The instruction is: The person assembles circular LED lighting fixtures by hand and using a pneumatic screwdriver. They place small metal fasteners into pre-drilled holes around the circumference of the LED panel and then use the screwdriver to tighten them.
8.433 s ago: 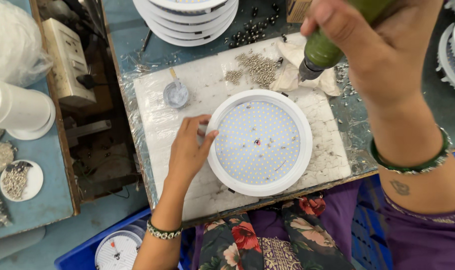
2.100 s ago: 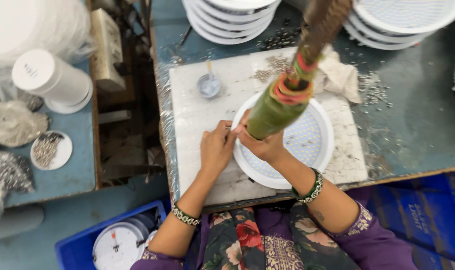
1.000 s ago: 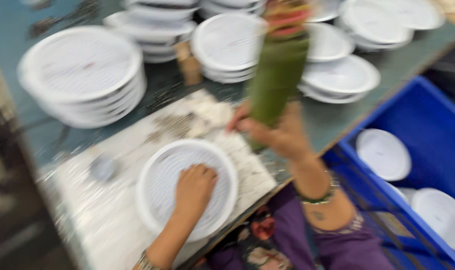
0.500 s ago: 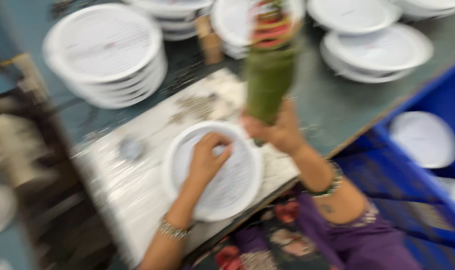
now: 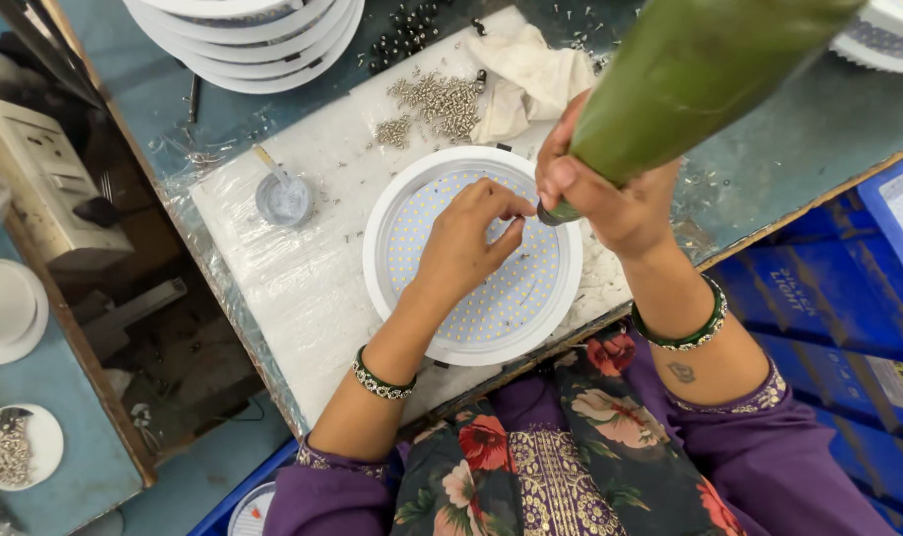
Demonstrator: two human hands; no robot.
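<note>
Your left hand [image 5: 468,241] rests on the round white light panel [image 5: 471,254] lying flat on the plastic-wrapped board [image 5: 303,288], its fingertips pinched together on something too small to tell, while your right hand [image 5: 602,191] grips the green screwdriver [image 5: 690,74], tip down at the panel's upper right rim
</note>
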